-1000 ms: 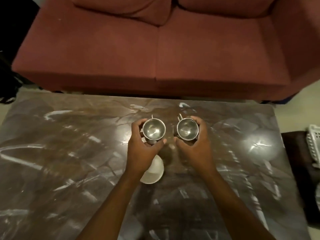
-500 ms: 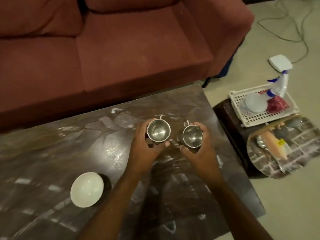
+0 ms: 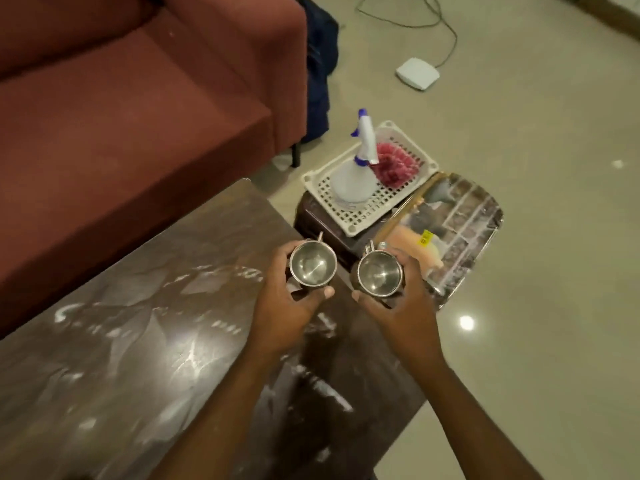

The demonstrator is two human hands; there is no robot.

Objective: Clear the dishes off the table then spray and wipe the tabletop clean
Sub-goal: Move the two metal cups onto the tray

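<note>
My left hand [image 3: 284,303] grips a steel cup [image 3: 312,264] above the right end of the dark marble tabletop [image 3: 138,341]. My right hand [image 3: 401,306] grips a second steel cup [image 3: 380,274] just past the table's right edge, over a printed tray [image 3: 464,216]. Both cups are upright and look empty. A white spray bottle [image 3: 356,174] with a blue trigger stands in a white plastic basket [image 3: 349,216], beside a pink cloth [image 3: 394,164]. White smears streak the tabletop.
A red sofa [image 3: 121,116] runs behind the table. The basket and tray rest on a low dark stool [image 3: 311,216] right of the table. A white box [image 3: 417,72] with a cable lies on the tiled floor beyond.
Both hands have carried the cups rightward from the table's middle to its right edge. The view swung right; the white bowl has left the frame and the basket and tray came closer.
</note>
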